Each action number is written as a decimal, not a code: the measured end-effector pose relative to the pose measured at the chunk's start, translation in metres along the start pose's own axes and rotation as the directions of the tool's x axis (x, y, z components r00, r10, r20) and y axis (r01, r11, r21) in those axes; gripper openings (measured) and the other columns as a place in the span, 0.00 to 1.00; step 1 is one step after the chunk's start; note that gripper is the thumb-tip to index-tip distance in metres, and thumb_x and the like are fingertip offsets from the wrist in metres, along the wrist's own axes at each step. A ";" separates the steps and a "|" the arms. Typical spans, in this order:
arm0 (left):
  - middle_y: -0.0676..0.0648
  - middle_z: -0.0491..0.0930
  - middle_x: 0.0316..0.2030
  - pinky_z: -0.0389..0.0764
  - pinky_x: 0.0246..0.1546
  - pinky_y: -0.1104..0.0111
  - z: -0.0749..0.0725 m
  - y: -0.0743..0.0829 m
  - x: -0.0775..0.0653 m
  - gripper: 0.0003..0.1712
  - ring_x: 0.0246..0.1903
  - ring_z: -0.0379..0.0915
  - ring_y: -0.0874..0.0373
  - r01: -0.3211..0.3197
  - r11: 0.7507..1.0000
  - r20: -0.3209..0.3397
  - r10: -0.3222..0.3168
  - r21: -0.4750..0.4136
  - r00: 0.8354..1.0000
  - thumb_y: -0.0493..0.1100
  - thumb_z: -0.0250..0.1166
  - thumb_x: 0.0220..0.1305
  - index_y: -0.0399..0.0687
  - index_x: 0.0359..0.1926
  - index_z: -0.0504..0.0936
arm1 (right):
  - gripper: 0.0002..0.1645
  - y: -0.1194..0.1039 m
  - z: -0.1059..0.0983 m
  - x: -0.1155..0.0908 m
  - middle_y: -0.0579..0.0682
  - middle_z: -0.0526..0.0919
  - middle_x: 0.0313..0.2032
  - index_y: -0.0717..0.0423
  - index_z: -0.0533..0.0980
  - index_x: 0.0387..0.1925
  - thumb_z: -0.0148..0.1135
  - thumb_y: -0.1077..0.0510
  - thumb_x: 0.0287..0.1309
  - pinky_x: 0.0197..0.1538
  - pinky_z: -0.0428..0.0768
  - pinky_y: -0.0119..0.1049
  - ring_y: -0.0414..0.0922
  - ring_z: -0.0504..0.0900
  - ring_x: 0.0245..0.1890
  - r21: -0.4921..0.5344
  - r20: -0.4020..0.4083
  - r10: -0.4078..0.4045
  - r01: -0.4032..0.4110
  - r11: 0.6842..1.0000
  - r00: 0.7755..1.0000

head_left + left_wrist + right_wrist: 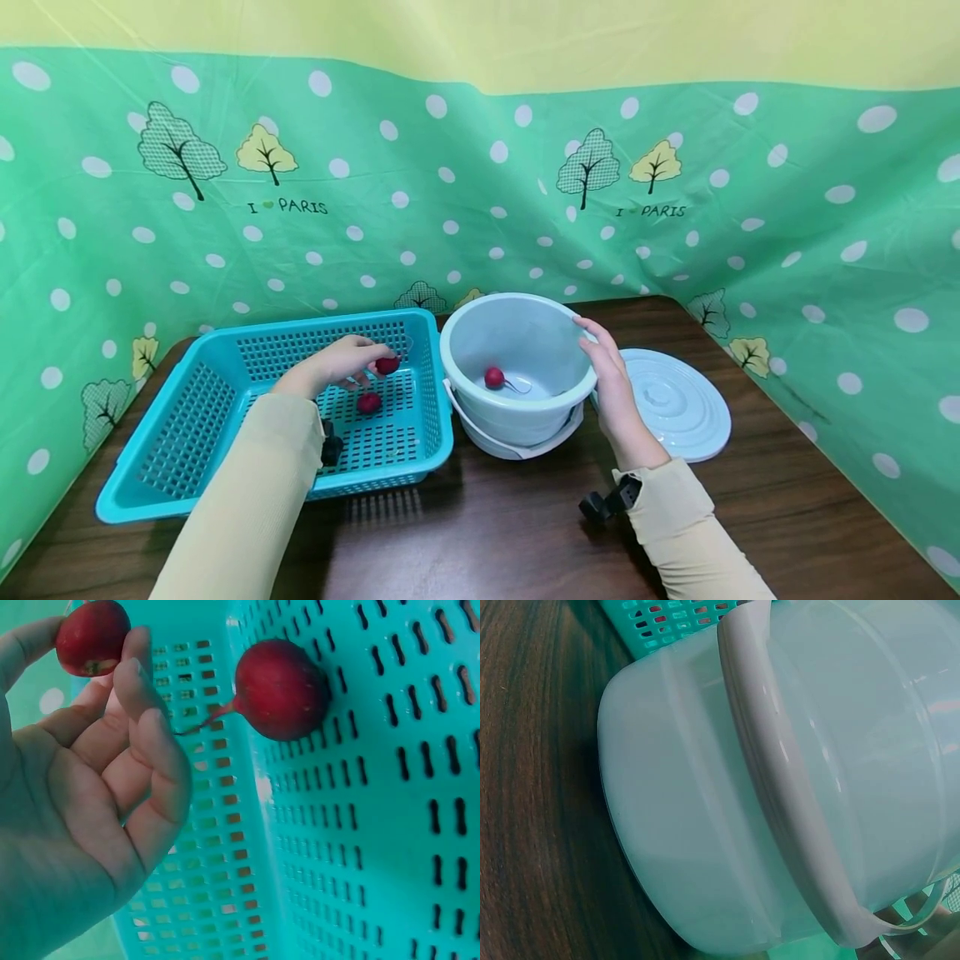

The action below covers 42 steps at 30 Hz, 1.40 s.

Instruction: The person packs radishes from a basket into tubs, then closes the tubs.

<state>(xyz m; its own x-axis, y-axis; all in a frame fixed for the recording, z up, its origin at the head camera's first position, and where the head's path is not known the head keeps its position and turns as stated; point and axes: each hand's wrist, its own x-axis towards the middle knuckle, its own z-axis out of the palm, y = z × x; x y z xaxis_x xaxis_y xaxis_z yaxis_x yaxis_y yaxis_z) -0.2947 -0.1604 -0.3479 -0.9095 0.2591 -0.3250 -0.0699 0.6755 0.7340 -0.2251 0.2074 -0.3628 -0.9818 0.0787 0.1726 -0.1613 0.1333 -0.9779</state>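
My left hand (347,360) is over the blue plastic basket (446,433), pinching a red radish (93,637) between thumb and fingertips. Below it, a second radish (368,403) with a thin tail lies on the basket floor; the left wrist view shows this radish (282,690) close beside the fingers. To the right of the basket stands a pale blue bucket (517,421), with one radish (494,377) at its bottom. My right hand (611,385) holds the bucket's right rim. In the right wrist view the bucket wall (697,802) fills most of the picture.
A round pale lid (675,404) lies on the dark wooden table (495,533) right of the bucket. The bucket's handle (780,780) hangs down against its front. A green dotted cloth (465,192) hangs behind and along both sides of the table.
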 end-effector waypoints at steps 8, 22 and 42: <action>0.38 0.80 0.44 0.84 0.41 0.57 0.002 0.016 -0.007 0.25 0.39 0.80 0.45 -0.036 0.999 0.061 0.035 0.008 0.998 0.56 0.56 0.69 0.42 0.55 0.78 | 0.29 0.000 0.001 0.000 0.48 0.56 0.75 0.49 0.61 0.72 0.39 0.48 0.74 0.73 0.52 0.58 0.49 0.54 0.74 0.005 0.000 -0.005 0.005 1.000 1.000; 0.44 0.77 0.43 0.82 0.40 0.60 0.000 0.053 -0.031 0.22 0.35 0.74 0.51 -0.181 0.983 0.034 0.182 -0.029 0.983 0.59 0.58 0.69 0.47 0.50 0.79 | 0.29 0.002 0.000 0.000 0.46 0.56 0.75 0.48 0.61 0.72 0.39 0.48 0.74 0.73 0.53 0.56 0.48 0.54 0.73 0.014 0.004 -0.001 0.001 1.000 1.000; 0.44 0.82 0.42 0.83 0.38 0.63 0.026 0.094 -0.071 0.21 0.32 0.77 0.51 -0.351 0.910 -0.131 0.329 -0.219 0.935 0.56 0.60 0.69 0.47 0.54 0.78 | 0.29 0.002 0.000 0.001 0.45 0.56 0.75 0.46 0.61 0.72 0.38 0.46 0.74 0.73 0.53 0.57 0.48 0.54 0.74 0.011 0.005 0.008 -0.008 1.000 1.000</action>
<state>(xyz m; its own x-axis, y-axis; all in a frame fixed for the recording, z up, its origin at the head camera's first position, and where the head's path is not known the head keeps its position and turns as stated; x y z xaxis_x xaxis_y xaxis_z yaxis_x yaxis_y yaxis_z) -0.2260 -0.0971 -0.2710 -0.9273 0.3740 0.0156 0.1658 0.3730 0.9129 -0.2261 0.2074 -0.3644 -0.9835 0.0747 0.1646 -0.1548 0.1220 -0.9804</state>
